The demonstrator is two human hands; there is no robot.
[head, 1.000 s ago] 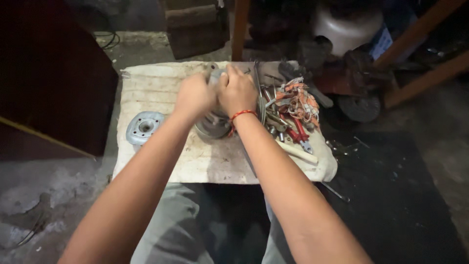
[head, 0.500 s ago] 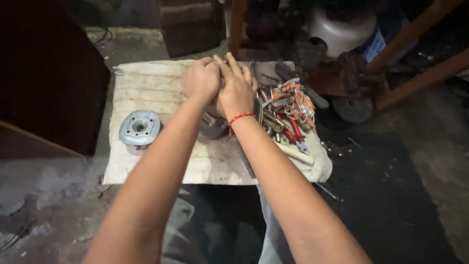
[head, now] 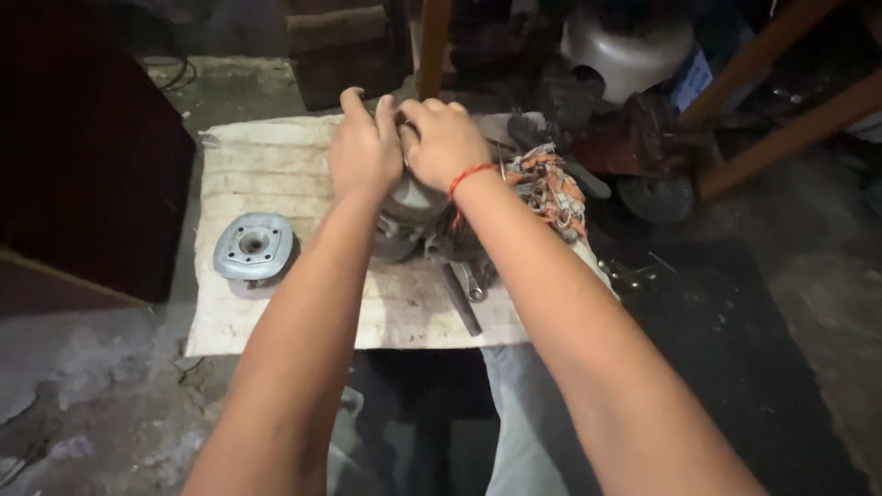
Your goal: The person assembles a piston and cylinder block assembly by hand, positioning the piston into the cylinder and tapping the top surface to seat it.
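Note:
Both my hands rest on top of a grey metal engine part (head: 411, 209) that stands on a pale woven sack (head: 266, 174) spread on the floor. My left hand (head: 361, 147) grips its upper left side, fingers curled over the top. My right hand (head: 446, 140), with a red thread around the wrist, presses on the upper right side next to the left hand. The top of the part is hidden under my hands.
A round grey metal cover (head: 253, 245) lies on the sack's left side. Spanners and other tools (head: 467, 285) lie beside a patterned rag (head: 551, 184) on the right. A wooden post (head: 432, 46), a white pot-like object (head: 629, 46) and a dark box (head: 83, 156) surround the sack.
The view has shifted down and closer. My hands stay together on the engine part; their grip has shifted slightly toward its far top.

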